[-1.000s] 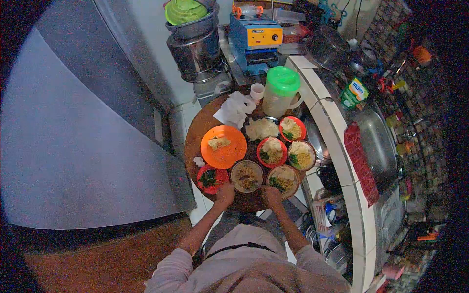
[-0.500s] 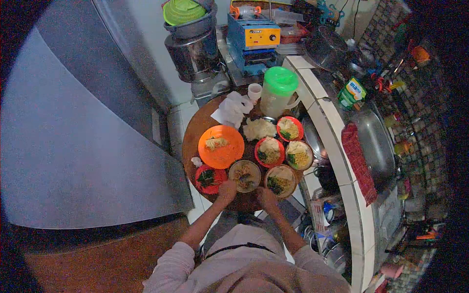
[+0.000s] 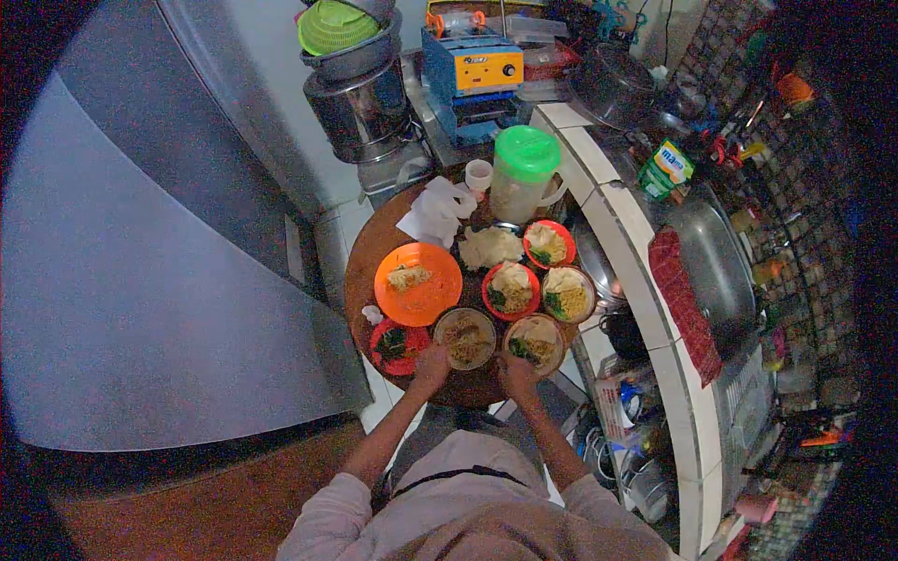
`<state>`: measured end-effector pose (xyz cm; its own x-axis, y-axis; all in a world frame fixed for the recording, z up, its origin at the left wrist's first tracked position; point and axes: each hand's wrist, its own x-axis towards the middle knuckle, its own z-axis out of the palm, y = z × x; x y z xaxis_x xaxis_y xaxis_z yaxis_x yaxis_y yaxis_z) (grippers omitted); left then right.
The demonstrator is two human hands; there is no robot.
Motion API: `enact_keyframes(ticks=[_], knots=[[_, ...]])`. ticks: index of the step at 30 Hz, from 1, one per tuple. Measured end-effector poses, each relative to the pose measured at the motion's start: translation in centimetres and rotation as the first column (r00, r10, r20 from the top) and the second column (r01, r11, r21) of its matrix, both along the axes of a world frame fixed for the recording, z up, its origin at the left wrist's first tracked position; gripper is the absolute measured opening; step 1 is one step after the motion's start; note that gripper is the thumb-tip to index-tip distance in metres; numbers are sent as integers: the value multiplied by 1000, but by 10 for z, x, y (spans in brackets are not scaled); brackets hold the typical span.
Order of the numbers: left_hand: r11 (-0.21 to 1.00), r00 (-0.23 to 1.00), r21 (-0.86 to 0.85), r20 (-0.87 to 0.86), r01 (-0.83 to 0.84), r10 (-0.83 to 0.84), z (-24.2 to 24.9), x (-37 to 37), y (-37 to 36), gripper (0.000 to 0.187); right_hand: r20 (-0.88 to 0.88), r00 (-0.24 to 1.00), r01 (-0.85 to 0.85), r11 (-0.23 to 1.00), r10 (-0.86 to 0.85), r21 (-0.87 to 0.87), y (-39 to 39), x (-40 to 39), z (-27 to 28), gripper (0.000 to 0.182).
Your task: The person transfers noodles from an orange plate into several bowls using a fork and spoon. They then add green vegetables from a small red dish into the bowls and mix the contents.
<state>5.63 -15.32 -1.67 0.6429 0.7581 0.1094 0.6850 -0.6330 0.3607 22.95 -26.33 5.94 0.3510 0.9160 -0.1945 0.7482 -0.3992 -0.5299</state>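
A bowl of noodles (image 3: 465, 360) stands at the near side of the round wooden table. My left hand (image 3: 431, 368) is closed at its lower left rim, between it and a red bowl of dark greens (image 3: 401, 348). My right hand (image 3: 516, 372) has curled fingers by the lower left edge of another bowl of noodles and greens (image 3: 544, 341); whatever it holds is hidden. Farther back are a red bowl of noodles (image 3: 512, 297), a pale-rimmed one (image 3: 568, 301) and a smaller red one (image 3: 550, 245). On an orange plate (image 3: 398, 297) lies a small heap of noodles.
Behind the bowls lie pale flat food pieces (image 3: 491, 248), white plastic bags (image 3: 435, 213), a small cup (image 3: 478, 175) and a green-lidded pitcher (image 3: 526, 173). A tiled counter edge (image 3: 629, 215) with a sink (image 3: 713, 266) borders the right. A blue machine (image 3: 470, 79) stands at the back.
The camera view has shifted slightly. My right hand now sits closer to the lower edge of the right-hand noodle bowl; my left hand stays by the near bowl.
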Motion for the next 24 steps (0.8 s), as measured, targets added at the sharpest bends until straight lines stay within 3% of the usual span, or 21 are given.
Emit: enact_keyframes(ticks=[2, 6, 8, 9, 11, 12, 14, 15, 17, 21, 23, 24], knots=[[980, 976, -164, -204, -112, 77, 52, 3, -2, 18, 55, 998, 36, 995, -31, -88, 3, -1, 15, 23], [978, 973, -194, -227, -82, 36, 63, 0, -5, 17, 205, 979, 8, 997, 9, -83, 1, 4, -25, 22], [981, 964, -162, -257, -108, 64, 44, 1, -4, 15, 76, 990, -128, 989, 122, 73, -3, 8, -45, 22], [980, 964, -162, -257, -113, 69, 33, 1, -5, 15, 76, 989, -133, 988, 127, 73, -6, 3, -47, 22], [989, 971, -122, -233, -82, 52, 15, -1, -8, 13, 126, 991, -78, 963, 47, 258, -7, -10, -49, 23], [989, 971, -123, -233, -84, 54, 19, -1, -7, 13, 126, 991, -80, 963, 49, 257, -6, -14, -44, 23], [1000, 969, 9, -245, -11, 13, 27, 0, -5, 13, 145, 985, -94, 995, 89, 33, -6, -16, -33, 22], [1000, 970, 8, -244, -9, 11, 23, 0, -5, 13, 146, 985, -92, 995, 87, 32, -4, -18, -23, 22], [1000, 993, -10, -121, 16, -17, 8, -3, -3, 14, 96, 993, -59, 988, 73, -146, -1, -24, -4, 21], [998, 993, -40, -114, 39, -43, -7, 0, -2, 16, 113, 985, -111, 982, 129, -150, -5, -19, -4, 20], [998, 996, -6, -64, -69, 68, 3, 2, -8, 18, 140, 984, -114, 993, 113, -1, -9, -10, -40, 20], [998, 996, -5, -64, -65, 64, 15, 1, -9, 18, 141, 984, -110, 994, 109, 1, -8, -10, -32, 20]])
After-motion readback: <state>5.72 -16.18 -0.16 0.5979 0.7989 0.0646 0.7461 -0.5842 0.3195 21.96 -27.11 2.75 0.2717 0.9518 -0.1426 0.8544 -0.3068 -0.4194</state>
